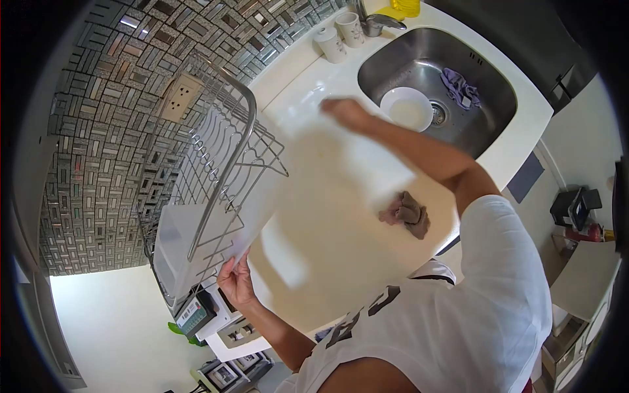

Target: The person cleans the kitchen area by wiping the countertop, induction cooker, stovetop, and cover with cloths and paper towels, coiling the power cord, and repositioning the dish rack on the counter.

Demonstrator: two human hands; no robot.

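Observation:
My left hand (pixel 238 283) grips the near lower corner of a wire dish rack (pixel 230 170), its fingers at the edge of the pale tray (pixel 252 209) under the wires. The rack looks tipped up toward the tiled wall. My right hand (pixel 346 114) is over the white countertop (pixel 321 242), between the rack and the sink, and motion blurs its fingers. Whether it holds anything cannot be made out. A crumpled brownish cloth (pixel 407 214) lies on the counter close to my body.
A steel sink (pixel 485 131) at upper right contains a white bowl (pixel 407 108) and a purple cloth (pixel 460 88). Two white canisters (pixel 331 44) stand beside the faucet (pixel 383 23). Behind the rack, a power outlet (pixel 182 97) is on the mosaic wall.

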